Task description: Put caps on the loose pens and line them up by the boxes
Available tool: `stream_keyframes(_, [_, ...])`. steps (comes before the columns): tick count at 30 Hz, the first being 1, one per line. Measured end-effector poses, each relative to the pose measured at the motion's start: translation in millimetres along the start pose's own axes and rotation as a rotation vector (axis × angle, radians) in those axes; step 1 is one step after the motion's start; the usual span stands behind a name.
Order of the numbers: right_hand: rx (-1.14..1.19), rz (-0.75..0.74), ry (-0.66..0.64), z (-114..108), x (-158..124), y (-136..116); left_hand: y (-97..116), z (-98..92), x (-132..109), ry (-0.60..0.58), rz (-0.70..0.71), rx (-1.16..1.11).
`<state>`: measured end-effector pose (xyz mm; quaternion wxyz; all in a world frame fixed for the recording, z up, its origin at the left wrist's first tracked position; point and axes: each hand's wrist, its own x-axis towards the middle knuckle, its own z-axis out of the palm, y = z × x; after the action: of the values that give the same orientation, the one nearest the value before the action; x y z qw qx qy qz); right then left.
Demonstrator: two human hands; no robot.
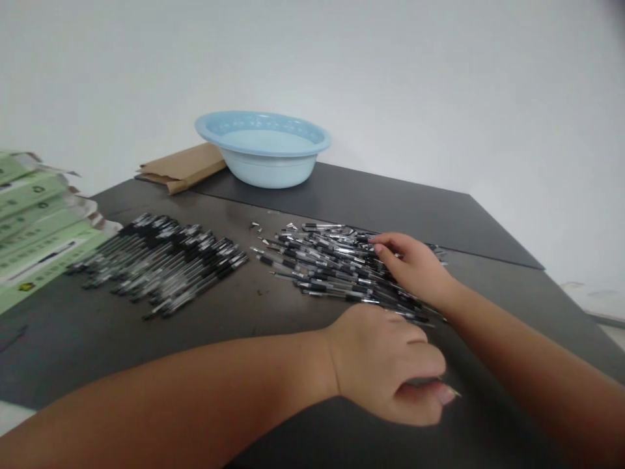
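A loose pile of black-and-clear pens (336,260) lies on the dark table, pointing roughly sideways. My right hand (413,264) is at the pile's right side, thumb and forefinger pinched close together on a pen there. Nearer to me, my left hand (390,365) is closed, its back turned up. A thin pointed tip like a pen's sticks out by its thumb; the rest of what it holds is hidden by the fingers. To the left, more pens (170,264) lie side by side in slanted bundles.
Green printed boxes (43,221) are stacked at the left edge. At the back, a light blue basin (268,170) stands beside a flat brown paper bag (188,166), near the white wall. Small dark bits (254,225) lie between the two groups of pens.
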<state>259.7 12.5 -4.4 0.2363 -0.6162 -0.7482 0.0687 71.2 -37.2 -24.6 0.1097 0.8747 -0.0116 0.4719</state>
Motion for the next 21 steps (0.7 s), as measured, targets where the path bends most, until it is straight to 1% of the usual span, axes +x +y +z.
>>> stream_keyframes(3, [-0.083, -0.059, -0.069, 6.6, 45.1, 8.2, -0.7, 3.0, -1.7, -0.013, 0.020, 0.008])
stream_keyframes(5, [-0.134, -0.122, -0.153, 10.3, 68.2, 11.6, -1.0, 5.9, -2.4, -0.077, 0.041, -0.003])
stream_keyframes(7, [-0.189, -0.178, -0.239, 14.1, 84.3, 12.9, -1.2, 8.9, -2.3, -0.151, 0.065, -0.027])
stream_keyframes(11, [-0.297, -0.224, -0.356, 20.7, 99.6, 11.8, -0.6, 11.6, 0.2, -0.243, 0.096, -0.049])
stream_keyframes(16, [-0.395, -0.257, -0.450, 20.6, 108.1, 11.7, 0.2, 11.6, 3.3, -0.358, 0.091, -0.040])
stream_keyframes(18, [-0.421, -0.270, -0.482, 18.9, 112.1, 12.2, 0.3, 12.3, 3.2, -0.382, 0.084, -0.037])
stream_keyframes(21, [-0.443, -0.292, -0.531, 16.0, 118.1, 11.5, 0.6, 13.1, 2.1, -0.369, 0.082, -0.026])
